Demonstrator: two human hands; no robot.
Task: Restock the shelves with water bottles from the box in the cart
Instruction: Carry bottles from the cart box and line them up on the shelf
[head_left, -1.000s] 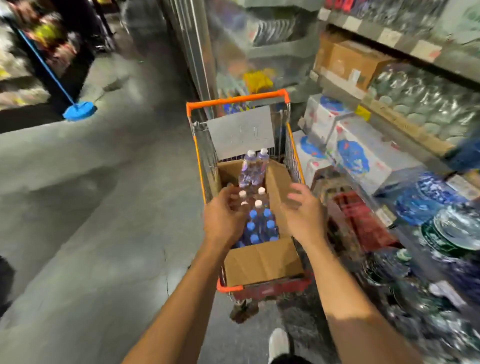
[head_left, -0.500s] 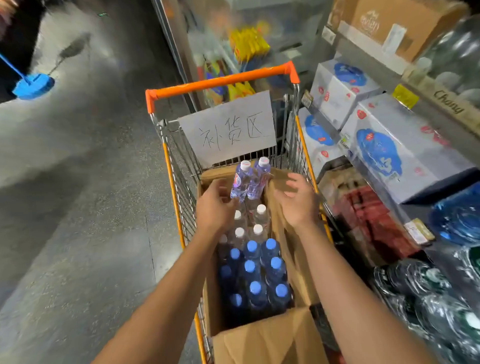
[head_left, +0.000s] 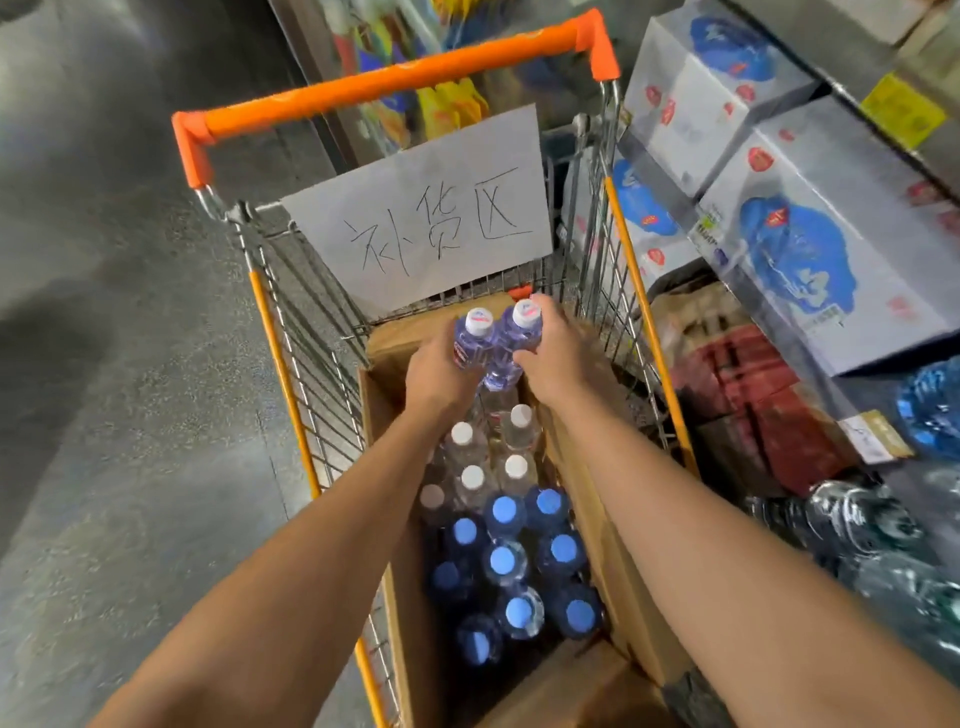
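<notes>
An open cardboard box (head_left: 631, 587) fills the wire cart (head_left: 306, 332) with its orange handle (head_left: 395, 78). Several water bottles stand upright in the box, white-capped ones (head_left: 472, 478) farther away and blue-capped ones (head_left: 506, 561) nearer me. At the far end two purple-tinted bottles with white caps stick up above the rest. My left hand (head_left: 436, 371) grips the left bottle (head_left: 475, 332), and my right hand (head_left: 558, 358) grips the right bottle (head_left: 524, 325). Both bottles touch each other between my hands.
A paper sign (head_left: 426, 208) with handwritten characters hangs on the cart's far end. Shelves on the right carry white-and-blue cartons (head_left: 810, 244) and shrink-wrapped bottle packs (head_left: 872, 535); red packs (head_left: 753, 395) sit low down. Grey floor (head_left: 130, 415) stretches to the left.
Both hands have reached forward over the box and closed round the two tall purple bottles. The view has drawn closer to the cart.
</notes>
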